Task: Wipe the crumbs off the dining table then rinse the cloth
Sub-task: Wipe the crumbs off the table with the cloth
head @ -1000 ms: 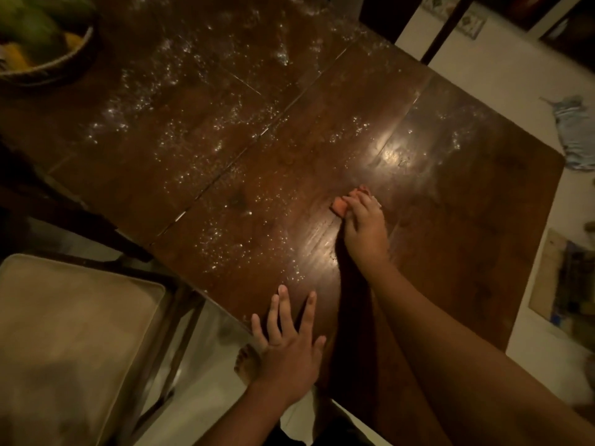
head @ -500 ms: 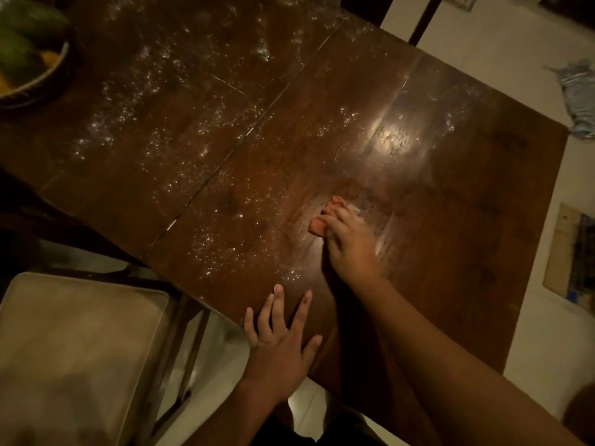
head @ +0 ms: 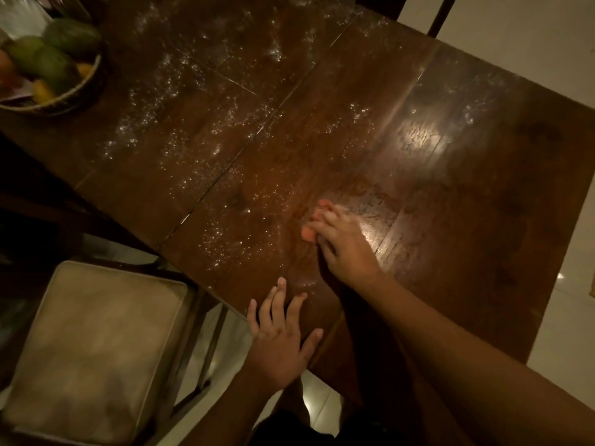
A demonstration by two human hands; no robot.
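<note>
A dark wooden dining table (head: 467, 194) fills the view. White crumbs (head: 206, 136) lie scattered over its left and middle boards. My right hand (head: 346, 244) presses a small orange cloth (head: 310, 228) flat against the tabletop near the front middle; only the cloth's left edge shows past my fingers. The wood to the right of that hand looks wet and shiny. My left hand (head: 281, 336) rests with spread straight fingers on the table's near edge and holds nothing.
A woven basket of green and yellow fruit (head: 48, 66) stands at the table's far left. A cushioned chair (head: 90, 349) stands below the table's left front edge. Pale tiled floor (head: 531, 37) lies beyond the right side.
My right hand has slid the orange cloth toward me and to the left across the table. My left hand has stayed on the near edge.
</note>
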